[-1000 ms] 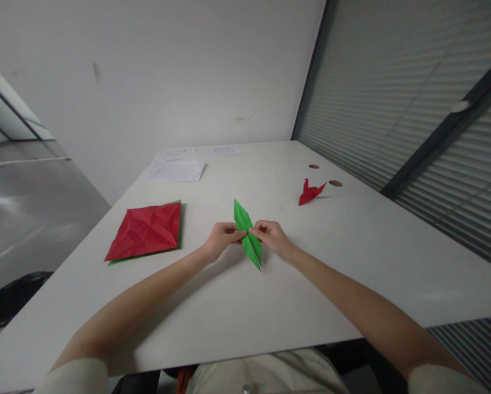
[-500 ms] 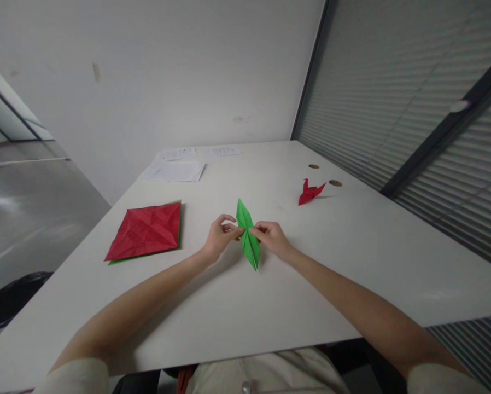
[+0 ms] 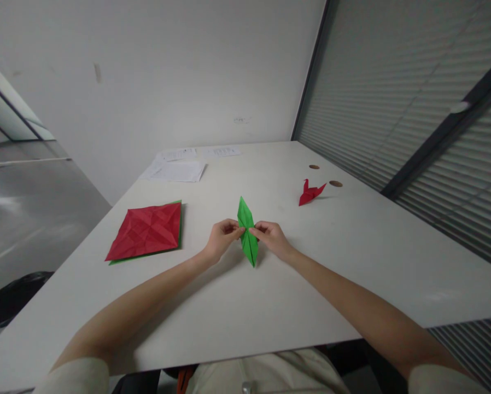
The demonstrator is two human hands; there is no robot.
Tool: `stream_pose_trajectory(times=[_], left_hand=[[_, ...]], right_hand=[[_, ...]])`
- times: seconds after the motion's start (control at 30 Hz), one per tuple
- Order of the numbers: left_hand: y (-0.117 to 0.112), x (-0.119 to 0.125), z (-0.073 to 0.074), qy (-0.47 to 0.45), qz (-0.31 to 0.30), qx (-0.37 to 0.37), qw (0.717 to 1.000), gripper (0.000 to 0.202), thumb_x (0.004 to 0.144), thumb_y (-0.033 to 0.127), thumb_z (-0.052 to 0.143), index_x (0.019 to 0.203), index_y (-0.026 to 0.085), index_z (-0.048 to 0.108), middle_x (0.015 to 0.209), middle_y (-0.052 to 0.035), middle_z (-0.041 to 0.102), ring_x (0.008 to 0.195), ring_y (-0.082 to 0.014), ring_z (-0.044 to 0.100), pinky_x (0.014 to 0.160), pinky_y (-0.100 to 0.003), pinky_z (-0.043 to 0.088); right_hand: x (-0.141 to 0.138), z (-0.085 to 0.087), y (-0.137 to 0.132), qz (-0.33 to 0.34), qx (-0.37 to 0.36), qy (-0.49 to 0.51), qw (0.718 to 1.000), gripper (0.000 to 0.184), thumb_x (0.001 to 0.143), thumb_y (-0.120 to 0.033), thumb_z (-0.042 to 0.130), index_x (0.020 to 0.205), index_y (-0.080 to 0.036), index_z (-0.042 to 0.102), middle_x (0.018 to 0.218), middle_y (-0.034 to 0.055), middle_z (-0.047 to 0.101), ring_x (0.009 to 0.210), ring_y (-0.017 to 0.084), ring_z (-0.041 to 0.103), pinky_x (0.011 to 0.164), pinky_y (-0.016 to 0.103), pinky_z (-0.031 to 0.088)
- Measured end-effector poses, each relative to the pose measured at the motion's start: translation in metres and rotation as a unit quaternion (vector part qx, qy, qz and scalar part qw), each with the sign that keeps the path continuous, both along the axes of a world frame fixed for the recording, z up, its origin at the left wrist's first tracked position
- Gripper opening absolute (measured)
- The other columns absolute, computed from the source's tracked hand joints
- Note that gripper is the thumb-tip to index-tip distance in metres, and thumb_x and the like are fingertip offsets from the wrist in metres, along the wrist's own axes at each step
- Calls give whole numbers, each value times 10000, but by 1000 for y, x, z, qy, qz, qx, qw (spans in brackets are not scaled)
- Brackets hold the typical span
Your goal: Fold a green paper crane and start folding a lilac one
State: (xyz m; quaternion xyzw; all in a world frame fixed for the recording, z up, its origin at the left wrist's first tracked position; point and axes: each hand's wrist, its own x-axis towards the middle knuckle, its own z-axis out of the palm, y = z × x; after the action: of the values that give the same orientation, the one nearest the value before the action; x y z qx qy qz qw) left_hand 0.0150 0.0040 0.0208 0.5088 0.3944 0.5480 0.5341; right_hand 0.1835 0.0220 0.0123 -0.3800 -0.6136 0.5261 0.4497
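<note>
A long, diamond-shaped piece of folded green paper (image 3: pixel 250 249) is held up just over the table, one tip pointing away from me and one toward me. My left hand (image 3: pixel 222 238) pinches its left edge near the middle, thumb on top and fingers curled behind. On the opposite edge, my right hand (image 3: pixel 272 238) pinches it the same way, the two thumbs almost meeting at the centre crease. The fingertips behind the paper are hidden. To the right and farther back, a folded red paper crane (image 3: pixel 310 192) rests on the table.
Left of my hands lies a creased red paper sheet (image 3: pixel 149 230) over a green sheet (image 3: pixel 181 236). White printed papers (image 3: pixel 177 171) are at the table's far left. Two round holes pierce the white table (image 3: pixel 237 312) near the blinds (image 3: pixel 409 98). A black bin (image 3: pixel 13 298) stands at lower left.
My left fingers, loosely raised before, have curled in against the folded green paper. The paper has tilted slightly, its near tip shifting a little left and away from me.
</note>
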Motion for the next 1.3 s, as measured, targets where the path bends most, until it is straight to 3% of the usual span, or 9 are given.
stream_pose_trajectory(times=[0.33,0.5,0.7,1.03,1.3], left_hand=[[-2,0,-1,-24,-22,-14,999,292,606,323,808,745,123,648,700,-24,662,626,-120,592,623,-255,464],[-4,1,1,-61,-7,-6,998,390,622,298,807,899,164,568,705,11,661,607,-109,607,607,-242,485],[-6,1,-1,16,-1,21,1000,237,642,279,782,737,131,622,673,-8,650,609,-124,623,587,-237,487],[-10,0,4,57,-39,68,995,250,676,333,778,737,117,668,753,-47,664,688,-155,661,669,-278,543],[-11,0,4,38,-65,55,996,308,626,318,823,784,119,649,778,-37,664,700,-171,680,687,-318,572]], right_hand=[[1,-2,1,18,-37,41,998,377,646,-500,755,592,-173,576,545,-34,552,528,100,494,544,247,396],[1,-6,3,40,-73,118,990,376,663,-518,749,657,-161,632,611,4,631,569,118,558,586,270,441],[-1,4,-5,49,-34,106,993,290,654,-397,794,675,-171,614,577,-24,613,541,104,556,559,254,438],[-3,6,-6,50,-20,96,994,308,644,-403,799,672,-179,589,580,-34,594,534,107,558,538,253,450],[-3,7,-6,47,-27,93,994,304,638,-409,801,670,-172,612,610,-17,629,543,109,562,559,265,470]])
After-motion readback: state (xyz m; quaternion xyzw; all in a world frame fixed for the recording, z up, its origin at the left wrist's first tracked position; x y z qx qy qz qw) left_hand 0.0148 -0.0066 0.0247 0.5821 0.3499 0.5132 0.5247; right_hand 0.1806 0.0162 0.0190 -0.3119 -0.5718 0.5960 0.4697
